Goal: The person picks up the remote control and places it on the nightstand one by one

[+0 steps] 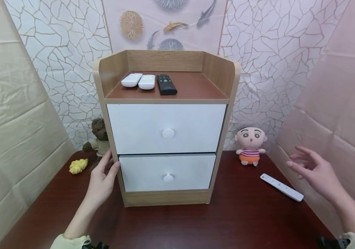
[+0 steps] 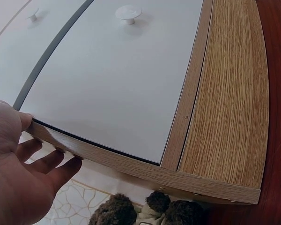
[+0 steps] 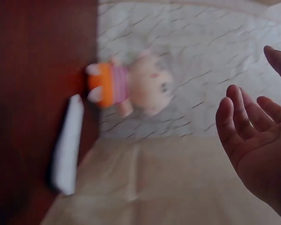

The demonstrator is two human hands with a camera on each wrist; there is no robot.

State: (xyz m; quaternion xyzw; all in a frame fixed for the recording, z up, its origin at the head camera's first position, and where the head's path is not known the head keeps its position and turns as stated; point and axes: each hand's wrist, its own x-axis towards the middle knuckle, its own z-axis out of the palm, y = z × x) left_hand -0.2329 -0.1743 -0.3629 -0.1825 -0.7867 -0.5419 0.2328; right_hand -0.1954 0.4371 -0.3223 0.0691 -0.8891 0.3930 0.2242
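A small wooden cabinet (image 1: 166, 199) with two white drawers stands before me, both drawers pushed in. My left hand (image 1: 101, 181) grips the cabinet's left edge beside the lower drawer (image 1: 143, 173), its thumb at the front and its fingers along the side panel. In the left wrist view, that thumb lies at the gap between the drawer fronts. My right hand (image 1: 316, 173) hovers at the right with relaxed fingers and holds nothing. Nearest to it, a long white remote (image 1: 281, 187) lies on the table. Above the lower drawer is the upper drawer (image 1: 140, 128), with a round white knob (image 1: 168, 133).
Two white remotes (image 1: 146, 82) and a black remote (image 1: 166, 85) lie on the cabinet top. A doll (image 1: 250, 145) in a striped shirt sits back right. A brown teddy bear (image 1: 100, 135) and a crumpled yellow item (image 1: 78, 166) are at left. Cloth walls (image 1: 6, 121) enclose the table.
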